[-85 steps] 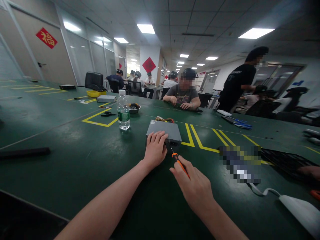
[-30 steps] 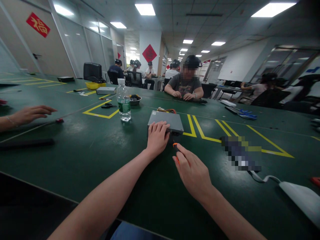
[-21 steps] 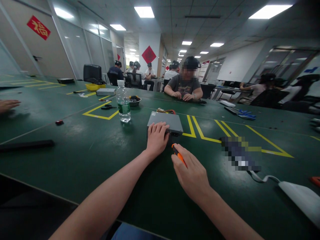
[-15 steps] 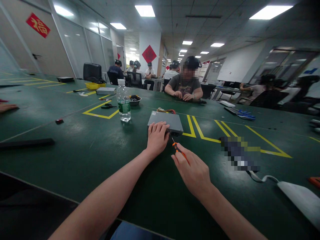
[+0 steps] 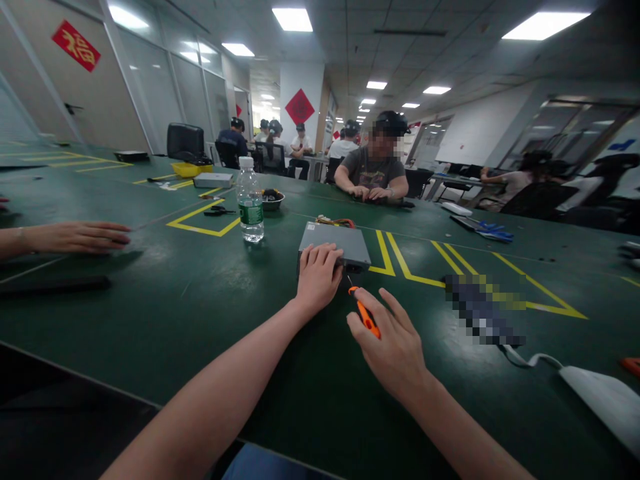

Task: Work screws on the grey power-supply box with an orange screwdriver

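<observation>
Resting our left hand (image 5: 317, 275) on the grey metal box (image 5: 345, 239), we lay its fingers, side by side, over the near edge of the top; the thumb is mostly hidden, so we cannot tell whether that grip clamps the box or only presses on it. The box sits flat on the green worktop (image 5: 200, 347), ahead of us and near the middle of the view, with a bundle of coloured cables (image 5: 337, 223) at its far side. Our right hand (image 5: 393, 340) is just beside the box's near right corner, its grip pinching the orange-and-black handle of a screwdriver (image 5: 369, 320) between thumb and forefinger, another finger lifted away. The thin shaft points up toward the front face of the box (we cannot tell whether its tip touches). To the left of the box a water bottle (image 5: 251, 207) stands upright, a metal bowl (image 5: 273, 201) just behind it, and a small black tool (image 5: 217, 211) lies near yellow tape marked on the worktop. Further left, a co-worker's hand (image 5: 83, 237) reaches in above a long black bar (image 5: 55, 286). On our right lies a pixelated dark object (image 5: 480, 310), and across from us another person (image 5: 377, 170) sits with both forearms on the worktop.
</observation>
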Demonstrator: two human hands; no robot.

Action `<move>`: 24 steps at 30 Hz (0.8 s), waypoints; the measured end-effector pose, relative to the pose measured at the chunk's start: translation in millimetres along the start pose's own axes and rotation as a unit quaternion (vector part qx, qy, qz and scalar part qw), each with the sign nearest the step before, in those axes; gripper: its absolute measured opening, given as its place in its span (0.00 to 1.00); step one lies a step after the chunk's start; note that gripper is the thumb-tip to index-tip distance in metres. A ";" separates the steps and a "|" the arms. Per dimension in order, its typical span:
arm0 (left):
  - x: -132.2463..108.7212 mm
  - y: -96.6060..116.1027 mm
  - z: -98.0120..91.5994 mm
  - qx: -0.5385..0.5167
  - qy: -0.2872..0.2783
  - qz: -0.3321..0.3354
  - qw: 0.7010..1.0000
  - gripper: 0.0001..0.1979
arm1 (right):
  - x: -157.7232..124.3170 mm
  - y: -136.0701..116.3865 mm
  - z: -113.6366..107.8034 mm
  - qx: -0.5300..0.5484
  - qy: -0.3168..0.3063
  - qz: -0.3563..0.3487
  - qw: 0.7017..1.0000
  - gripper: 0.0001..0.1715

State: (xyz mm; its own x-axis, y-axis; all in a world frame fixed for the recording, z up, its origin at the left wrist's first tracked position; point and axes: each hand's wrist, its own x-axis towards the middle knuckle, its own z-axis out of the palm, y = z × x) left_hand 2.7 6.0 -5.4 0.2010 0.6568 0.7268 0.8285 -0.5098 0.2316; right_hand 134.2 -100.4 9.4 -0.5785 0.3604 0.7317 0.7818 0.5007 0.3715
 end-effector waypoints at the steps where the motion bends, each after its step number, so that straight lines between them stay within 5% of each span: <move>1: -0.1 -0.1 -0.2 -0.001 0.000 0.000 1.000 0.13 | 0.9 -1.4 -0.4 0.006 -0.007 -0.002 1.000 0.10; 24: 0.1 -0.1 -0.9 -0.002 0.007 0.002 1.000 0.13 | -12.6 16.7 -3.0 0.063 0.014 0.042 0.997 0.11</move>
State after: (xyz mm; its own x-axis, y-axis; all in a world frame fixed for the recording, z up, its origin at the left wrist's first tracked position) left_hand 2.1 5.6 -4.8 0.1968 0.6472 0.7365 0.8254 -0.5148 0.2318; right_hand 155.2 -98.9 8.2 -0.5037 0.3836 0.7740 0.7910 0.5649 0.2348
